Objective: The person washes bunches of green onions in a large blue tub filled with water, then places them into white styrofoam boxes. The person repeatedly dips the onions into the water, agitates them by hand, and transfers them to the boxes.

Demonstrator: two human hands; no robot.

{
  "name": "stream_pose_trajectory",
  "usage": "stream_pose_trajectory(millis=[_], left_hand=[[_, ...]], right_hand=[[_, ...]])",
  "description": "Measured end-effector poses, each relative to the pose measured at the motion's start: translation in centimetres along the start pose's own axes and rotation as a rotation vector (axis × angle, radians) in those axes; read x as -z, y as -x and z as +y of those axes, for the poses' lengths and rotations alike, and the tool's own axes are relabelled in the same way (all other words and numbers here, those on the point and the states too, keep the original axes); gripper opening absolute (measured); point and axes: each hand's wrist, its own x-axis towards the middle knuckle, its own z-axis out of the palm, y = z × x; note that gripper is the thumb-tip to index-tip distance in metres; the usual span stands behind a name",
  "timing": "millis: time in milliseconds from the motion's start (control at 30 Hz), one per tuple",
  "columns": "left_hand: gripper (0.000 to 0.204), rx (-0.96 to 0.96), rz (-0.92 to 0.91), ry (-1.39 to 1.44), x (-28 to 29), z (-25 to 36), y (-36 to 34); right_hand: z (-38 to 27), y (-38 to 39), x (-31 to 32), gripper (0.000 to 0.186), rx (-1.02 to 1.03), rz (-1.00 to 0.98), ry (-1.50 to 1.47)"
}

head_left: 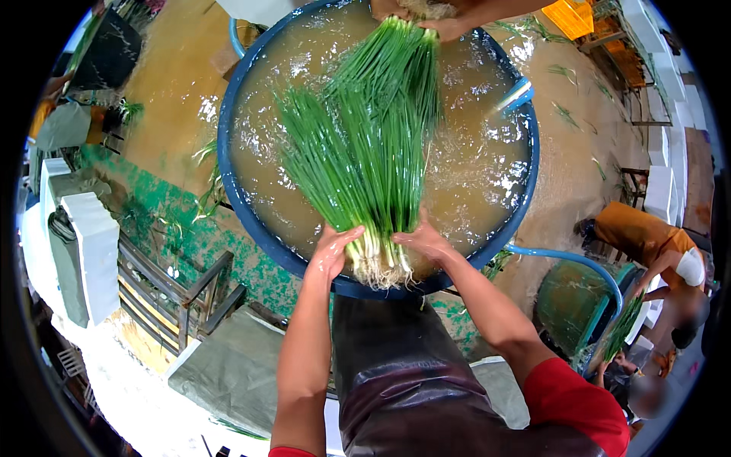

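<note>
A big bunch of green onions lies over the muddy water in a round blue tub, its white roots toward me and its green tops pointing away. My left hand grips the left side of the bunch just above the roots. On the right side, my right hand is closed around the stalks at the same height. Across the tub, another person's hands hold a second bunch of green onions, roots at the far rim. The tops of the two bunches overlap in the middle.
Over the tub's right rim, a blue hose pours water in. Another blue hose curves along the right. A wooden rail stands at left near a grey-covered surface. People handle green onions beside a green tub at right. Loose leaves litter the wet floor.
</note>
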Motion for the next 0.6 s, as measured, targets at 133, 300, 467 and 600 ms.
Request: stream_pose_trajectory(millis=[133, 300, 467, 600], left_hand=[[0.072, 0.003, -0.044, -0.1, -2.4, 2.3, -2.0], [0.027, 0.26, -0.02, -0.534, 0.7, -1.3, -1.8], [0.057, 0.234, 0.064, -0.19, 0.7, -2.2, 1.3], [0.072, -0.041, 0.098, 0.16, 0.2, -1.8, 2.5]], right_hand=[[-3.3, -1.5, -0.8, 0.087, 0.114, -0.196, 0.086], [5.2, -2.2, 3.2, 0.068, -0.148, -0.43, 0.255], [5.1, 1.2, 3.2, 0.07, 0.212, -0.142, 0.266], [1.9, 7.1, 1.1, 0.065, 0.377, 0.436, 0.5]])
